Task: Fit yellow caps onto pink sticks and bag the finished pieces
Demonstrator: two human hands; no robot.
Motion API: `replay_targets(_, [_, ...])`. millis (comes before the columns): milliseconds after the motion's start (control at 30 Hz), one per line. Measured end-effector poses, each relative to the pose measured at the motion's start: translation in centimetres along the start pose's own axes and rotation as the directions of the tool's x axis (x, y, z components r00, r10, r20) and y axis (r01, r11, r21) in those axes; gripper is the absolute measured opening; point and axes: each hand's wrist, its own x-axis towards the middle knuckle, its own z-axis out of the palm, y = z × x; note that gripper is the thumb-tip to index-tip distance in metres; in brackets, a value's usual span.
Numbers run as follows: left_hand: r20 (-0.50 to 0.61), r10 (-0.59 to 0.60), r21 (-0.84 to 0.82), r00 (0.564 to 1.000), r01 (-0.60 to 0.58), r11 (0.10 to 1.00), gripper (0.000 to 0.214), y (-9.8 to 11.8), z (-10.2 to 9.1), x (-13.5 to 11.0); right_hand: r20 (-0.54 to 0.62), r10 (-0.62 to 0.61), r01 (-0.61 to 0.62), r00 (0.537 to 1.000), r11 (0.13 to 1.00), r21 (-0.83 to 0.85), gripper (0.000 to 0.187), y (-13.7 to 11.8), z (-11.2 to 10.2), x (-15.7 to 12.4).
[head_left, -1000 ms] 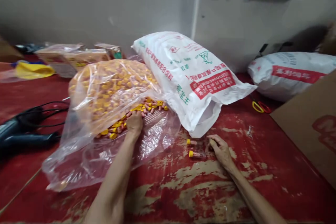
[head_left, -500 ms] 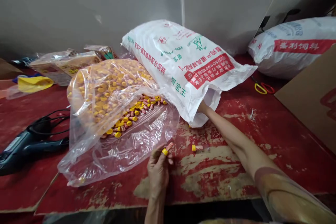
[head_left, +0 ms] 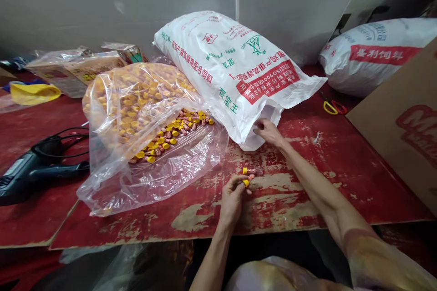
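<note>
Red worktable (head_left: 300, 200) | left hand (head_left: 232, 200) pinches yellow-capped tube (head_left: 246, 178) | right arm (head_left: 314, 182) outstretched

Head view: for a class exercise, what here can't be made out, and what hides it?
Head view:
- Capped tube: left hand covers most of it.
- Tubes inside the clear plastic bag: glare blurs them.
- White sack's contents: its wall hides them.
- Red cardboard lettering: cut off by the right edge.

From here I see the red-painted desk (head_left: 344, 182), worn in pale patches, carrying a white woven feed sack (head_left: 221, 63) printed in red and green. Right of it, yellow-and-red-handled scissors (head_left: 334, 107) lie just beside a second feed sack (head_left: 372, 57), near a cardboard sheet (head_left: 399, 122). Leftward sits a black corded heat gun (head_left: 37, 173).
</note>
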Motion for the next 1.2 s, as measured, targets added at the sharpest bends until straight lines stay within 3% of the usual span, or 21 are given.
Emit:
replay_targets(100, [0.008,-0.033,-0.157,0.999,0.033,0.987,0.027,0.4,-0.5,-0.5,0.039,0.035,-0.039,0.999,0.993,0.113,0.032,0.1,-2.1,-5.2])
replay_targets(200, [-0.045,-0.009,-0.184,0.999,0.0,0.983,0.029,0.4,-0.1,-1.0,0.157,-0.006,-0.033,0.988,0.968,0.249,0.037,-0.6,-3.8,-10.3])
replay_targets(400, [-0.068,0.079,-0.162,0.995,-0.089,0.983,0.039,0.0,1.3,-1.9,0.38,-0.145,0.089,0.913,0.983,0.161,0.038,-2.8,-4.9,-16.3])
replay_targets(533, [-0.037,0.078,-0.089,0.996,-0.081,0.993,0.033,-0.9,1.9,-2.8,0.387,-0.218,0.167,0.896,0.973,0.161,0.037,-3.8,-4.1,-17.7])
replay_targets(700, [-0.12,0.126,-0.012,0.985,-0.128,0.992,0.031,-2.4,2.5,-3.8,0.364,-0.283,0.252,0.887,0.959,0.129,0.038,-4.7,-2.7,-18.6])
replay_targets(800, [-0.115,0.172,0.082,0.978,-0.163,0.983,0.032,-3.1,2.7,-4.6,0.329,-0.297,0.268,0.896,0.954,0.131,0.037,-5.2,-1.9,-19.3])
replay_targets(1033, [-0.003,0.151,0.178,0.989,-0.148,0.973,0.04,-3.7,3.0,-6.1,0.237,-0.276,0.262,0.932,0.961,0.09,0.029,-6.2,-1.2,-20.3])
replay_targets(1133, [0.073,0.151,0.314,0.986,-0.166,0.935,0.035,-3.7,3.1,-5.7,0.284,-0.235,0.243,0.929,0.97,0.008,0.03,-5.7,-1.8,-20.4])
replay_targets(1200, [0.139,0.167,0.466,0.976,-0.213,0.859,0.031,-3.4,3.1,-5.3,0.351,-0.184,0.252,0.918,0.955,-0.158,0.029,-5.0,-2.5,-19.9])
